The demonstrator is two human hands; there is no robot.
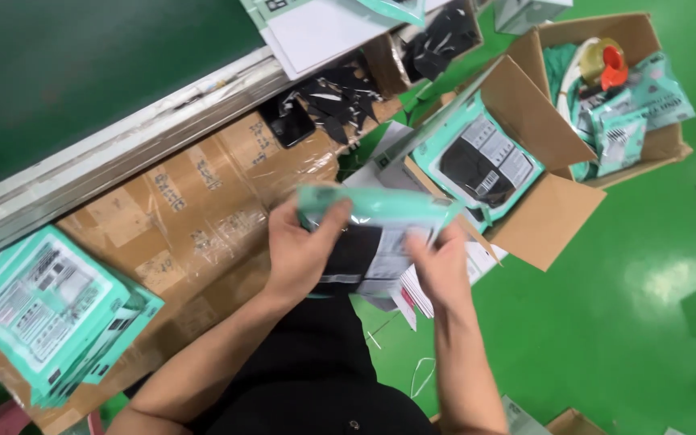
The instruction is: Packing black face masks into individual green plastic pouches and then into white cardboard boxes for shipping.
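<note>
Both hands hold one teal plastic pouch (380, 211) with a dark item and a white printed label inside. My left hand (300, 250) grips its left side, thumb over the front. My right hand (443, 266) pinches its right lower edge. The pouch is slightly blurred and hangs above my lap, over a few loose white paper slips (412, 298).
A stack of similar teal pouches (50, 310) lies at the left on taped cardboard (203, 209). An open carton (541, 193) with pouches stands at the right, another carton (646, 137) holding a tape roll behind it. Black parts (340, 97) lie near the conveyor edge (122, 153). Green floor at right.
</note>
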